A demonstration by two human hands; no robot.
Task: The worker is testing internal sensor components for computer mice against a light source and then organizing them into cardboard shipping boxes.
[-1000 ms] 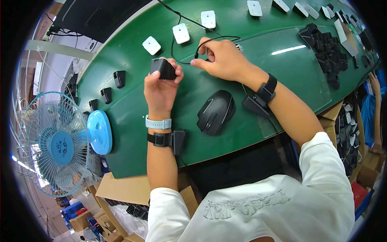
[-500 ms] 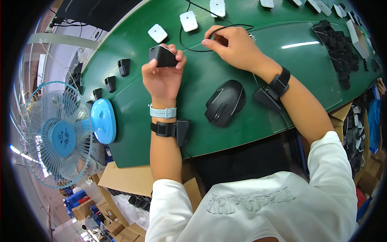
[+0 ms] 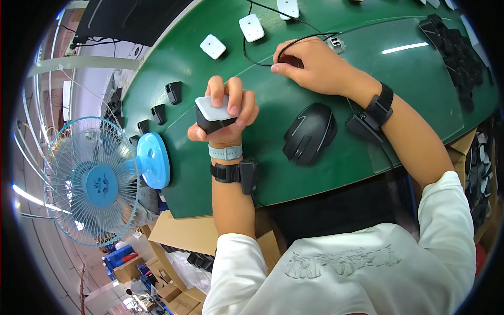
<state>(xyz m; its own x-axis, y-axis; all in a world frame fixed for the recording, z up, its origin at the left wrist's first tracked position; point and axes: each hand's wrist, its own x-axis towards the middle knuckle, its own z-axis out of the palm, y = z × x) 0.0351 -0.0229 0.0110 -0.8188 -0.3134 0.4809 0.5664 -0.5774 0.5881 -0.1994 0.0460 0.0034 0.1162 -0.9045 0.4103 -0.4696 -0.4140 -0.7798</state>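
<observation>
My left hand (image 3: 242, 105) grips a small black box with a pale grey lid (image 3: 214, 108). Its fingers rest over the lid, and the thumb lies against the black side. Farther right, my right hand (image 3: 315, 65) has its fingers curled around a thin black cable (image 3: 300, 39). The cable's end is hidden in that hand. A small metal-cased connector block (image 3: 336, 44) sits just behind the right hand's knuckles. Between my forearms lies a black computer mouse (image 3: 308, 134), touched by neither hand.
White lid-like pieces (image 3: 212, 46) lie at the far side of the green table (image 3: 273, 184). Black housings (image 3: 174, 92) stand at left, near a blue fan (image 3: 102, 184). Black parts (image 3: 454, 60) are heaped at right, beside a clear sheet (image 3: 399, 84). An open carton (image 3: 184, 231) sits below the edge.
My left hand has come nearer and turned the box, so its pale lid now faces up. The right hand keeps its curled hold; the whole view has shifted slightly.
</observation>
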